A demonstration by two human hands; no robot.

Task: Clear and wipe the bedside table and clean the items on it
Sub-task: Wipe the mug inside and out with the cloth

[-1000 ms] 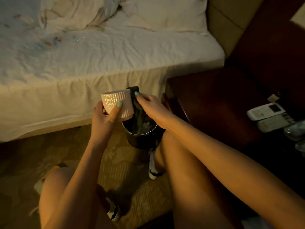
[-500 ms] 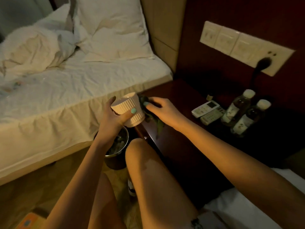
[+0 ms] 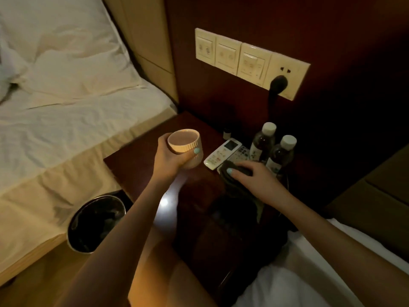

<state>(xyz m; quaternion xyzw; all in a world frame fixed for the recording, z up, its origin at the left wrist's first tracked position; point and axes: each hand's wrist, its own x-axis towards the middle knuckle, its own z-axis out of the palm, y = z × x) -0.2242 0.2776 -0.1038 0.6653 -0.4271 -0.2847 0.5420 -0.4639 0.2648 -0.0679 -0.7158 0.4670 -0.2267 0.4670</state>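
My left hand (image 3: 170, 159) grips a ribbed cream cup (image 3: 185, 145), held upright just above the dark wooden bedside table (image 3: 132, 167). My right hand (image 3: 254, 177) holds a dark cloth (image 3: 238, 188) that lies on the table, next to a white remote (image 3: 222, 152). A second remote (image 3: 242, 152) lies beside the first. Two capped bottles (image 3: 262, 141) (image 3: 281, 156) stand behind the cloth, and a small dark vial (image 3: 226, 132) sits near the wall.
A metal waste bin (image 3: 96, 222) stands on the floor left of the table. The bed (image 3: 55, 129) with white sheets is at the left. A switch panel with a black plug (image 3: 277, 84) is on the wall. White bedding (image 3: 309, 273) lies at the lower right.
Both hands moved from above the bin to over the table. The cup is now upright, and the cloth has come down onto the tabletop by the remotes.
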